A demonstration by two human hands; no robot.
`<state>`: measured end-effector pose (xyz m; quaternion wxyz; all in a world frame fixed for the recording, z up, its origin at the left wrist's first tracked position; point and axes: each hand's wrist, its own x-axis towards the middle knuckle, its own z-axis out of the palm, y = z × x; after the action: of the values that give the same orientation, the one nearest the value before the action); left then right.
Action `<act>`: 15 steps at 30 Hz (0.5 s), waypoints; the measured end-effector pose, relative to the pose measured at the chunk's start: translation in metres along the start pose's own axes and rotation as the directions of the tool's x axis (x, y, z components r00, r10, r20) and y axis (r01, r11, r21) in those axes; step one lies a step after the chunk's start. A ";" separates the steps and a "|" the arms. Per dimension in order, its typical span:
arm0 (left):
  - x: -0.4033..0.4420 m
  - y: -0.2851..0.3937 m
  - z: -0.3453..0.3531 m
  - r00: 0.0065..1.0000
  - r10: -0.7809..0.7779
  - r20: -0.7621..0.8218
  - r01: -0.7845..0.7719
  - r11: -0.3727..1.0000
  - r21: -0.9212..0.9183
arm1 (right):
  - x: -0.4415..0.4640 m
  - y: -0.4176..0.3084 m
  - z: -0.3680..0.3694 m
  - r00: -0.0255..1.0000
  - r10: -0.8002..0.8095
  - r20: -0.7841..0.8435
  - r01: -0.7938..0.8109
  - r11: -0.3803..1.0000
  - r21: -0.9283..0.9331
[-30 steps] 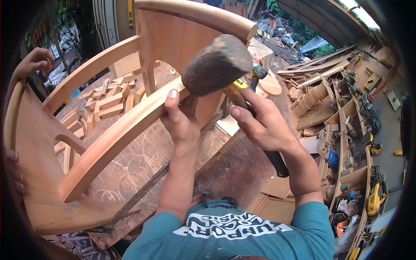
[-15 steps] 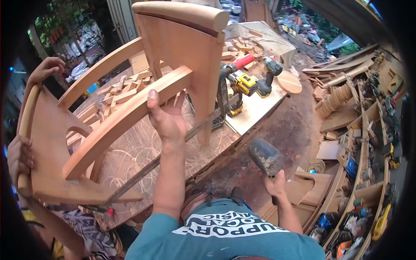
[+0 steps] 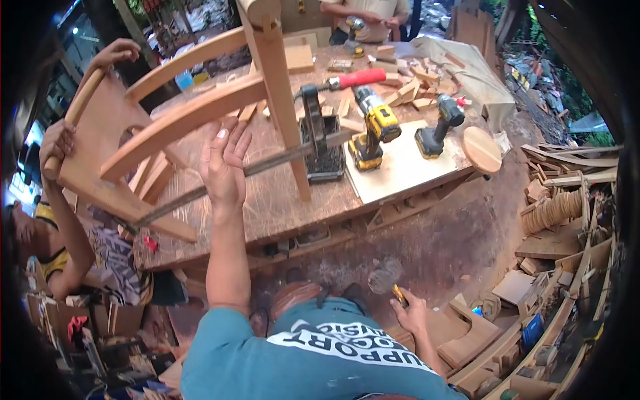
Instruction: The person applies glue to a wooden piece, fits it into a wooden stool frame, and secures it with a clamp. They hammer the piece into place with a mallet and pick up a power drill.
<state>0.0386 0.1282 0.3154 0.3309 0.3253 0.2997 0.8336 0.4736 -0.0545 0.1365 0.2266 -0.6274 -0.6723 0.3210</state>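
A wooden chair frame lies across the workbench, with two curved rails joining its end panels. My left hand is open, palm up and fingers stretched out, just below the nearer curved rail. Whether it touches the rail I cannot tell. Under the frame runs the long steel bar of a bar clamp, which has a red handle. Low at my right side, my right hand grips the handle of a mallet, whose dark head is blurred.
At left, a co-worker's hands rest on the frame's rounded edge. Two cordless drills stand on a pale board. Wood offcuts litter the workbench. Another person stands beyond it. Cluttered shelves line the right.
My left hand has let go of the curved rail, its fingers now extended. The mallet has swung lower, toward my body. My view has shifted, showing more of the bench and the far person.
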 end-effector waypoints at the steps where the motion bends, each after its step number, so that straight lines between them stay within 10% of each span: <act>1: -0.013 0.003 -0.005 0.999 0.033 -0.009 -0.032 0.997 0.066 | 0.005 -0.003 -0.001 0.998 -0.057 0.017 0.057 0.998 -0.009; 7: -0.125 -0.005 -0.058 0.991 0.121 -0.061 -0.029 0.631 0.775 | 0.062 -0.044 0.030 0.942 -0.266 0.203 0.259 0.964 0.063; 11: -0.190 -0.037 -0.120 0.975 -0.191 -0.109 0.191 0.493 0.849 | 0.106 -0.113 0.079 0.871 -0.314 0.378 0.330 0.944 0.025; 15: -0.217 -0.053 -0.166 0.983 -0.126 -0.132 0.171 0.381 0.909 | 0.151 -0.157 0.176 0.832 -0.449 0.325 0.450 0.890 0.076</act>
<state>0.0585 -0.0492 0.1018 0.1646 0.4081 0.7424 0.5051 0.2227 0.0678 0.1129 0.1771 -0.3887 -0.8298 0.3591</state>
